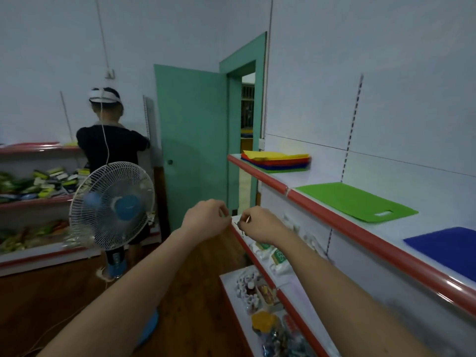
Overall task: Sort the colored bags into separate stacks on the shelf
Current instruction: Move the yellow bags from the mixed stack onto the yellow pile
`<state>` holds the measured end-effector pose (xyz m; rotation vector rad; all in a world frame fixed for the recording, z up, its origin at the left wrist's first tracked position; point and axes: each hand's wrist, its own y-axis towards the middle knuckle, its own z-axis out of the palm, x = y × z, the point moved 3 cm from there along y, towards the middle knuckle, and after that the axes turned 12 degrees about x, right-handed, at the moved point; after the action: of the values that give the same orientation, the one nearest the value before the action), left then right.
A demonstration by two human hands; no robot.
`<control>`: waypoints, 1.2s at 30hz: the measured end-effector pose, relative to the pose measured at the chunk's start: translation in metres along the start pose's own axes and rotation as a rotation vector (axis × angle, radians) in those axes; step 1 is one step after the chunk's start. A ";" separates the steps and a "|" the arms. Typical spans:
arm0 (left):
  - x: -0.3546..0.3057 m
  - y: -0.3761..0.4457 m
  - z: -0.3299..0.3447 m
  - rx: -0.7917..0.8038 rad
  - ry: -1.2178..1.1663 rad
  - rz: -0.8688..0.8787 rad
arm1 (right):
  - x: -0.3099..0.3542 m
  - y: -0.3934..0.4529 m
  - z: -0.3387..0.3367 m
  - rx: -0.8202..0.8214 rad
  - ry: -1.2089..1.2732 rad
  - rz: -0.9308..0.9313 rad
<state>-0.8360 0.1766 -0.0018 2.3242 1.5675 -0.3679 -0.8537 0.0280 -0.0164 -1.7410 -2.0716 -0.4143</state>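
Observation:
A mixed stack of coloured bags (275,162), yellow on top with red, blue and green beneath, lies at the far end of the top shelf (334,217). Nearer on that shelf lies a single green bag (356,202), and closest a blue bag (448,249). My left hand (206,220) and right hand (260,225) hover close together in the air, below and left of the shelf's red rim, fingers curled. A thin orange sliver shows at my right fingertips; what it is I cannot tell. Neither hand touches a bag.
Lower shelves (268,256) under the bags carry small packets and bottles. A standing fan (113,204) is on the wooden floor to the left. Another person (110,145) faces the left-hand shelves. A green door (190,145) stands open behind.

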 end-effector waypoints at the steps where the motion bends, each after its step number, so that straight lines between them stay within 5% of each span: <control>1: 0.004 0.014 -0.001 -0.005 -0.003 -0.006 | -0.004 0.017 -0.004 0.013 0.002 -0.004; 20: 0.122 0.294 -0.019 0.014 -0.085 0.073 | -0.045 0.308 -0.049 -0.096 0.051 0.041; 36: 0.179 0.539 -0.023 0.130 -0.434 0.414 | -0.082 0.465 -0.116 -0.723 0.196 0.324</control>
<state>-0.2686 0.1480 0.0120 2.3757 0.8612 -0.8185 -0.3718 -0.0141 0.0311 -2.2559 -1.5478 -1.2858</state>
